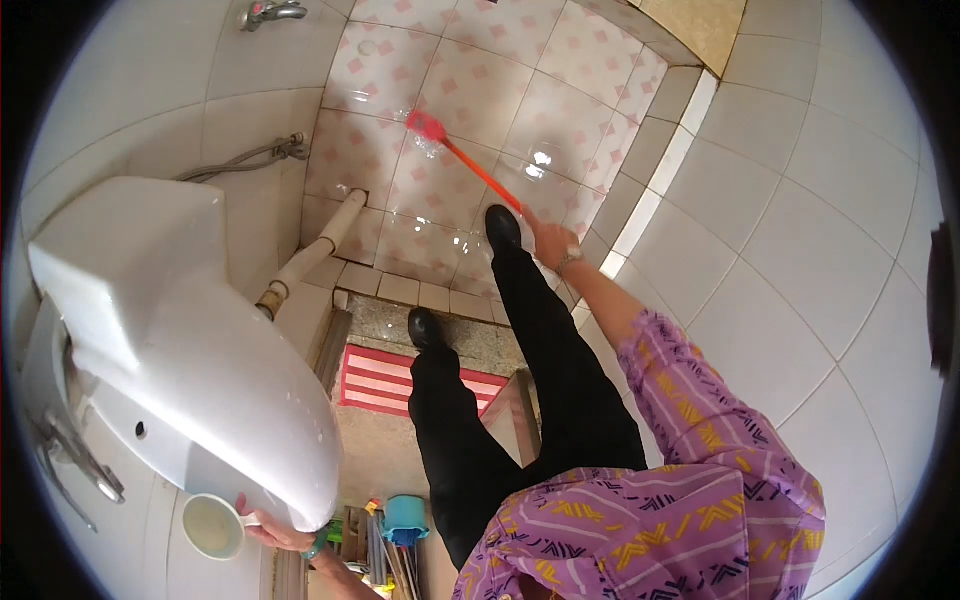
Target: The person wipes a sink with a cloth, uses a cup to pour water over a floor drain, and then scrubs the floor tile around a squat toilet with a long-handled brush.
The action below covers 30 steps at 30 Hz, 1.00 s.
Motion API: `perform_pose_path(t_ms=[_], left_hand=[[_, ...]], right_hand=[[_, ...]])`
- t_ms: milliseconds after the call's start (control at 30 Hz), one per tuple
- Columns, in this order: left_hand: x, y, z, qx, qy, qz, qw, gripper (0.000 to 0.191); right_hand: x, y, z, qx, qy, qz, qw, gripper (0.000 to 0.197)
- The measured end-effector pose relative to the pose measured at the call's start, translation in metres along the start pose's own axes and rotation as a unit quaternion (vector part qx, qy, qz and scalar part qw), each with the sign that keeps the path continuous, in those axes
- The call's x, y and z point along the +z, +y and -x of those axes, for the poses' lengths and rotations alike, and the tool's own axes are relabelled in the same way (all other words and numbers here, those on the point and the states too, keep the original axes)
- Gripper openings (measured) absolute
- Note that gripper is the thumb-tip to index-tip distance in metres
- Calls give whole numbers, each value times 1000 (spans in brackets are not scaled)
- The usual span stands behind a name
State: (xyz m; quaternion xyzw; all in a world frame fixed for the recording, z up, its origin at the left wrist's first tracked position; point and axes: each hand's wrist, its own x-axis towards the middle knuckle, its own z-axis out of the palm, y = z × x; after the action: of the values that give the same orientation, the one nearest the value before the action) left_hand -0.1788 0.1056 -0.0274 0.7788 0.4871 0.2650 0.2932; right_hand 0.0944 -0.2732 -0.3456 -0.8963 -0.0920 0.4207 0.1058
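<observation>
In my right hand (pixel 553 244) is the orange handle of a cleaning brush (pixel 484 174). Its pinkish-red head (pixel 426 125) rests on the wet tiled floor (pixel 472 90), with water around it. My left hand (pixel 279 529) grips the handle of a white plastic mug (pixel 214 527), which holds some cloudy liquid. The mug is at the rim of a white ceramic washbasin (pixel 262 420), lower left. Whether the mug touches the basin, I cannot tell.
A chrome tap (pixel 79 457) stands on the basin, and a drain pipe (pixel 319 247) runs down to the floor. Another tap (pixel 271 13) is on the wall. A raised stone threshold (pixel 382 319) lies under one shoe, beside a red-striped mat (pixel 375 379). A blue bucket (pixel 406 516) is farther back.
</observation>
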Motion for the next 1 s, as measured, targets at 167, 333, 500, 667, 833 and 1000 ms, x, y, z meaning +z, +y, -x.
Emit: perform_pose_path(t_ms=[167,333,500,667,833,1000], left_hand=[[-24,-40,-11,-164,-169,568,788,40],[-13,-31,-3,-40,-45,51,997,41],[-14,-15,-3,9,-17,-19,1000,44],[-12,-33,-5,-49,29,163,985,39],[-13,-26,-5,-121,26,29,992,26],[-4,-2,1,16,-26,-2,1000,40]], right_hand=[[-93,-35,-121,29,136,-64,988,64],[-20,3,-75,57,55,79,994,62],[-21,43,20,124,-19,-42,991,71],[-94,6,-120,-7,142,-80,987,63],[-111,-13,-123,-32,146,0,989,49],[-48,45,-5,-1,46,-10,999,64]])
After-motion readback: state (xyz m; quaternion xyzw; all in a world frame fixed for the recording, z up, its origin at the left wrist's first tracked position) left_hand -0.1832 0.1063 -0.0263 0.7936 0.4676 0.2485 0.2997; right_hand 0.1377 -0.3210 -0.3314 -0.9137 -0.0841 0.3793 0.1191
